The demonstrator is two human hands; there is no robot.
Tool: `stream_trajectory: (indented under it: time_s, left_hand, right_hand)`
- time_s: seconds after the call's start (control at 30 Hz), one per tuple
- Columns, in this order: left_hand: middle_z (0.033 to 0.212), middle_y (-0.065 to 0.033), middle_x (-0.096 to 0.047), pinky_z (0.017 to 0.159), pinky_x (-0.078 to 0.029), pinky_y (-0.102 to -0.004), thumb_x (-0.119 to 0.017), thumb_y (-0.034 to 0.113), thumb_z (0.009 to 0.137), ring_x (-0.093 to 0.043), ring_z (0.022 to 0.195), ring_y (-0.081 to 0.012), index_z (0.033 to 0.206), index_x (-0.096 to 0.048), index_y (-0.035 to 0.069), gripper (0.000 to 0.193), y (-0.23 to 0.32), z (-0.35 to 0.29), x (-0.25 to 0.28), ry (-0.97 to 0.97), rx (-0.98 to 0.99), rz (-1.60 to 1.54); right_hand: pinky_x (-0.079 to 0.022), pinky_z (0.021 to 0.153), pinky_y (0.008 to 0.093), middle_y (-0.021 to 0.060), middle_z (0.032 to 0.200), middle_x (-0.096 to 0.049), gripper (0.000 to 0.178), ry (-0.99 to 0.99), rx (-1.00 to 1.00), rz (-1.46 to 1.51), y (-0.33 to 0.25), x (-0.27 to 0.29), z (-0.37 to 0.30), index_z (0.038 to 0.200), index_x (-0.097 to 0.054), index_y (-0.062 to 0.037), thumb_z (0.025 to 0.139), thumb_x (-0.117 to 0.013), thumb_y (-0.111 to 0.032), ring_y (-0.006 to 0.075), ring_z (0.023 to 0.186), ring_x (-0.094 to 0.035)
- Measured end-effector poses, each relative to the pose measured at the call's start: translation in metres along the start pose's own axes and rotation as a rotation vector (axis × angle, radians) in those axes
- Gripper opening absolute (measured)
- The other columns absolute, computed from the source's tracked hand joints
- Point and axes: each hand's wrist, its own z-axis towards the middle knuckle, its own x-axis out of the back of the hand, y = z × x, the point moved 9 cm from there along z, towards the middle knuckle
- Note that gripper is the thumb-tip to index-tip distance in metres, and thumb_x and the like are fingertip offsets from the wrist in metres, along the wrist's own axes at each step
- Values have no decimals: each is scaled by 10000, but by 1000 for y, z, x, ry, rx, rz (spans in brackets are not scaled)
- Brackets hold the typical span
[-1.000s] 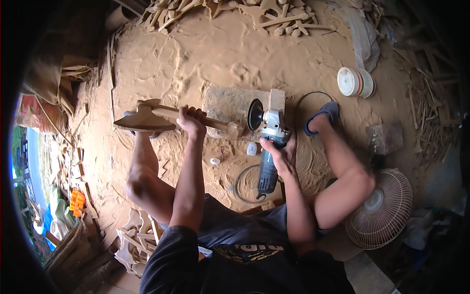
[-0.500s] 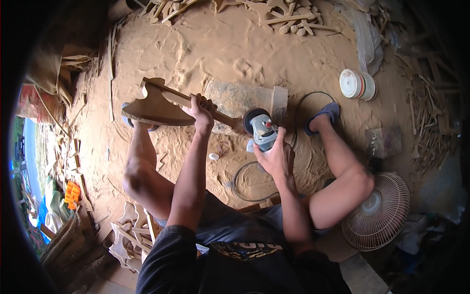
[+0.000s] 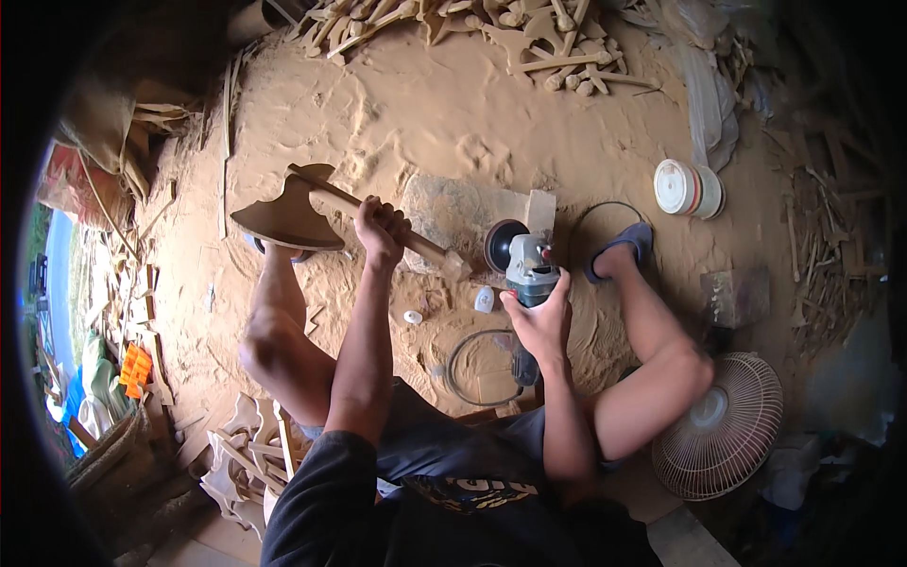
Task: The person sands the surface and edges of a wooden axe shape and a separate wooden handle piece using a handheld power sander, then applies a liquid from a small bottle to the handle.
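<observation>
My left hand (image 3: 382,230) is closed round the handle of a wooden axe (image 3: 291,214), its broad blade pointing off to the left and the handle's squared end slanting down to the right. In my right hand (image 3: 543,321) is an angle grinder (image 3: 532,268) with a round dark disc (image 3: 504,245) at its head. The disc stands apart from the axe handle, to its right. Behind both lies a dusty block or log (image 3: 453,203), with a paler squared piece (image 3: 540,210) at its right end. Whether the disc is spinning cannot be told.
Dust covers the ground. Wooden pieces are heaped at the far side (image 3: 557,47) and beside my left thigh (image 3: 248,454). A white bucket (image 3: 676,187) lies at the right, a round fan guard (image 3: 720,425) near my right knee. A cable (image 3: 452,364) loops between my legs.
The axe has turned, its blade now lying flatter to view. The grinder has moved right and slightly nearer me, away from the handle, and tilted so its disc shows sideways.
</observation>
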Motion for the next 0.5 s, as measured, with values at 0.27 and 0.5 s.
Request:
stream_trajectory:
  time_s: [0.27,0.5]
  left_hand:
    - [673,61,-421,442,-409,-205,-677,343,1012,-416,510,-53,857,-468,160,318,50,12,-4,39,135,-152]
    - [741,19,-429,471,-387,-263,-591,178,1048,-433,544,-83,905,-458,118,204,98,-50,-90,-57,-171,280]
  right_hand:
    - [-538,870,330,93,1133,-632,622,28,-181,643,-5,15,2,1301,-486,-3,817,-872,-64,161,962,-643]
    - [-601,799,368,120,1060,-655,565,185,-94,678,0,56,5,1263,-518,15,812,-854,-34,204,871,-704]
